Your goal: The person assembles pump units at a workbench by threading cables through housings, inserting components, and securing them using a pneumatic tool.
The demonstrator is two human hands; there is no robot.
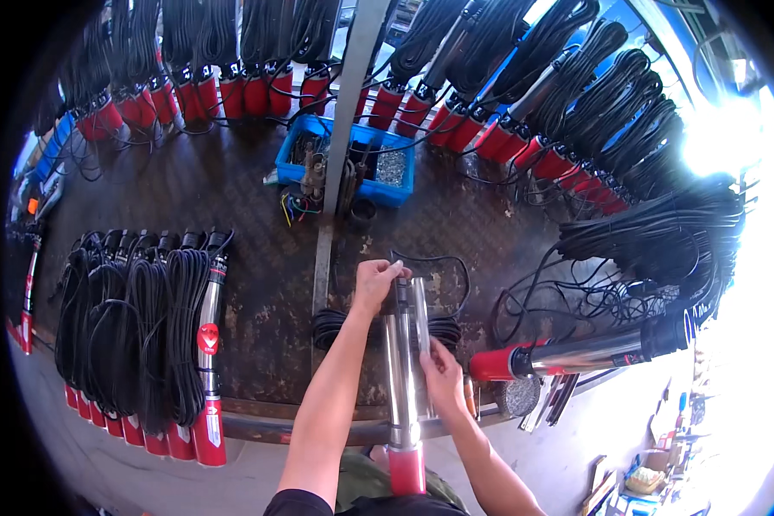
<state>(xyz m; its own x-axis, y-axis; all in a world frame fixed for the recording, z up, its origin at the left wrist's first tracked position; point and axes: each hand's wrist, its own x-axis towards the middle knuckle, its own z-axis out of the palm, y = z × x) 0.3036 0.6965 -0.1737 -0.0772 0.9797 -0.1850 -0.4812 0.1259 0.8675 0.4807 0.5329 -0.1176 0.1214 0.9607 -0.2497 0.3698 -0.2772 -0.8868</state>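
Note:
A slim steel submersible pump (pixel 395 371) with a red end (pixel 407 469) lies lengthwise before me, its red end toward my body and overhanging the bench edge. My left hand (pixel 377 285) is closed in a pinch at the pump's far end, where a black cable (pixel 443 260) loops away to the right. Whether the fingers grip the cable or the pump's tip is hard to make out. Along the pump's right side runs a narrow shiny metal strip (pixel 420 311). My right hand (pixel 444 378) pinches the strip near its lower part.
Another red-ended pump (pixel 589 351) lies at right, below a large heap of black cable (pixel 654 236). Several pumps with coiled cables (pixel 138 335) lie at left; more line the back. A metal post (pixel 342 129) rises before a blue bin (pixel 396 196) of small parts on the dark bench (pixel 258 301).

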